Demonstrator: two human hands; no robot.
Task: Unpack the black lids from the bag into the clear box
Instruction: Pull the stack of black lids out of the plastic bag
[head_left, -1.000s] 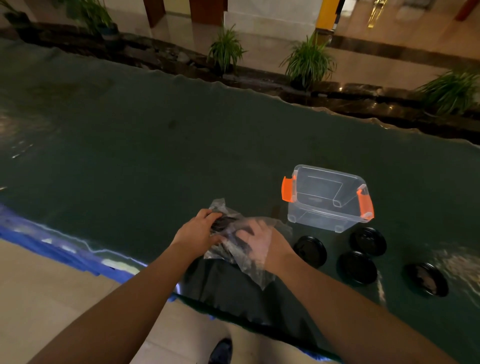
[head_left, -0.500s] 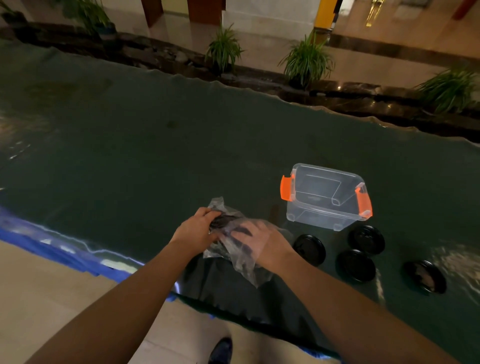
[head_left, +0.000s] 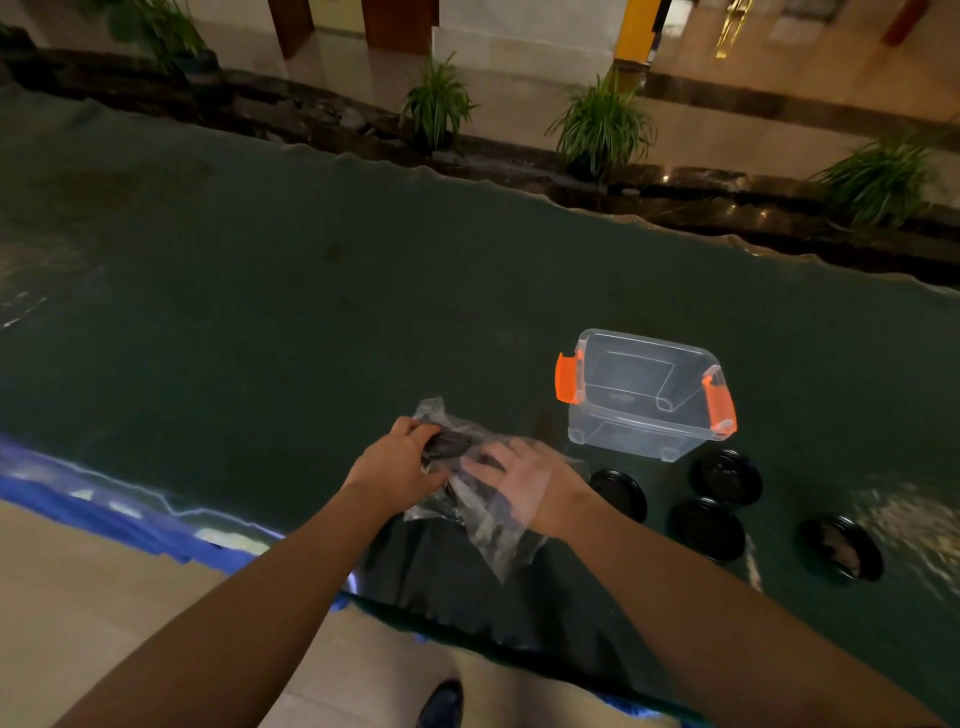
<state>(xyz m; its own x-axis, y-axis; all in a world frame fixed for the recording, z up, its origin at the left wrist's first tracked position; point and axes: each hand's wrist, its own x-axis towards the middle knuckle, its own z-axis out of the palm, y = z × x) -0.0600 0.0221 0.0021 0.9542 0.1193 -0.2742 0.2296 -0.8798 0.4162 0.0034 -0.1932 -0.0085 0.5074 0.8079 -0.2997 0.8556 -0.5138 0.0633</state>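
1. The black lids are found in two places: four loose lids (head_left: 618, 493) lie on the dark table (head_left: 311, 322) at lower right of the frame, in front of the clear box, and at least one dark lid (head_left: 448, 443) is seen through the bag, just below centre.
2. The bag (head_left: 493, 540), of crumpled clear plastic, is held at the table's near edge by both hands.
3. The left hand (head_left: 397, 467) is closed on the bag's left end, fingers curled over the lid inside it.
4. The right hand (head_left: 524, 486) is seen through the film, apparently inside the bag, fingers spread flat; whether a lid is gripped cannot be told.
5. The clear box (head_left: 644, 395), with orange latches, stands open and empty just right of the bag.
6. The step is judged best done with the mouth held wide by the left hand while one lid is pinched and drawn straight out, so the film is not dragged along.
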